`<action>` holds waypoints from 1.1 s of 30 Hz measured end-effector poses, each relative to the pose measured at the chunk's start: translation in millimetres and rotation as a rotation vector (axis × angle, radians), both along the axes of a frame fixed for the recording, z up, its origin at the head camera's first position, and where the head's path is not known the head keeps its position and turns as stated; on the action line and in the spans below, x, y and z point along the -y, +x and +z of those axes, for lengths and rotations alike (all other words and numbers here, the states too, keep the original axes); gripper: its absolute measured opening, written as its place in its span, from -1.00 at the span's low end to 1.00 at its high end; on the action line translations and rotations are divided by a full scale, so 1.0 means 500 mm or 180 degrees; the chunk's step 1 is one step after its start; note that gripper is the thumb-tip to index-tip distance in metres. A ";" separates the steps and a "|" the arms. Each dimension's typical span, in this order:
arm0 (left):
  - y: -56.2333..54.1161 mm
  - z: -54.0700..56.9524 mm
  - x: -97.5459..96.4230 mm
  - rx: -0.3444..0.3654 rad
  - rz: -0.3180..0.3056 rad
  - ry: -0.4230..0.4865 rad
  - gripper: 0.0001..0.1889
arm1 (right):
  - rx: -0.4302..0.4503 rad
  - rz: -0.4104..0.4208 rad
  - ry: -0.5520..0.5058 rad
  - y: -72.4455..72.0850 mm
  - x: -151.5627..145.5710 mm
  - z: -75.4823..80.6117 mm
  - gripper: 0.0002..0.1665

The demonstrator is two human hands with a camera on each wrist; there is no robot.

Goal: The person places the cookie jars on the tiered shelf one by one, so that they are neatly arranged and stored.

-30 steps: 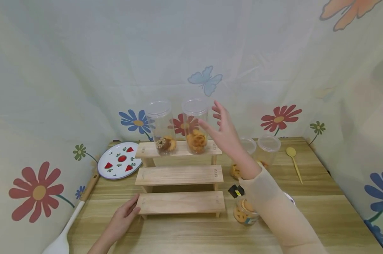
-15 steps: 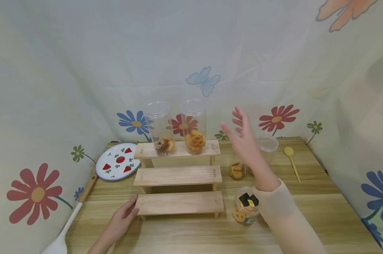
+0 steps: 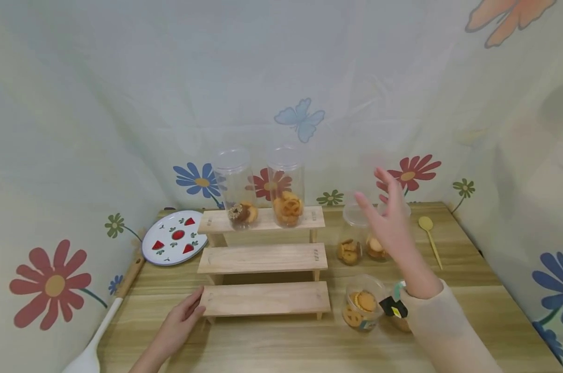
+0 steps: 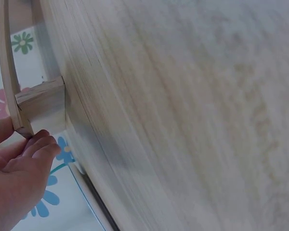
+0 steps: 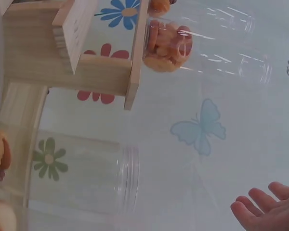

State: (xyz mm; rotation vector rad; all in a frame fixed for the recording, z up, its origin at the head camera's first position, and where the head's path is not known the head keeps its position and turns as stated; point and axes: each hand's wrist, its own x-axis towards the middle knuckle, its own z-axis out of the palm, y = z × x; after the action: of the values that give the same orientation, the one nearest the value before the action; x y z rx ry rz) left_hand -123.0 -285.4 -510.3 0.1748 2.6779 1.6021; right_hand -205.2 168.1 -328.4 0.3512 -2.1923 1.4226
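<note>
A three-step wooden shelf [image 3: 264,298] stands on the table. My left hand [image 3: 178,318] holds the left end of its lowest step; in the left wrist view, the thumb and fingers [image 4: 42,147] lie on either side of the board's corner. On the top step stand two tall clear jars, one with dark and pale cookies [image 3: 244,213], the other with round golden cookies [image 3: 288,204]. My right hand [image 3: 393,223] is raised at the right, fingers spread and holding nothing. It overlaps two more lidded jars, one of them a cookie jar [image 3: 349,248], standing on the table behind.
Short cookie jars stand at the front right, one with golden cookies [image 3: 356,311]; another is partly behind the right sleeve [image 3: 442,321]. A yellow spoon [image 3: 430,241] lies far right. At left are a strawberry-patterned plate [image 3: 169,248] and a white wooden-handled utensil [image 3: 99,331].
My right hand has moved right and slightly down, away from the top-step jars to over the jars on the right. The left hand stays on the shelf.
</note>
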 end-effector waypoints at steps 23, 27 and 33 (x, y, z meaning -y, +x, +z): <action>-0.003 -0.007 -0.001 -0.0129 -0.0019 -0.0036 -0.50 | 0.0682 -0.0609 0.0387 0.013 -0.143 -0.097 -0.06; -0.005 -0.007 0.001 -0.0082 -0.0020 -0.0034 -0.49 | 0.0849 -0.0505 0.0363 0.000 -0.159 -0.117 0.01; -0.004 -0.007 0.002 0.0094 0.0015 -0.0060 -0.48 | 0.1024 -0.0358 0.0313 -0.018 -0.173 -0.143 0.09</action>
State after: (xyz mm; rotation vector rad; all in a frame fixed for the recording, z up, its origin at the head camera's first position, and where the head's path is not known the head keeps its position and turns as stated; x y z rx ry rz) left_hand -125.1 -286.4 -513.9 0.1433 2.6723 1.5675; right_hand -214.5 254.5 -399.7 0.0306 -2.4997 1.3915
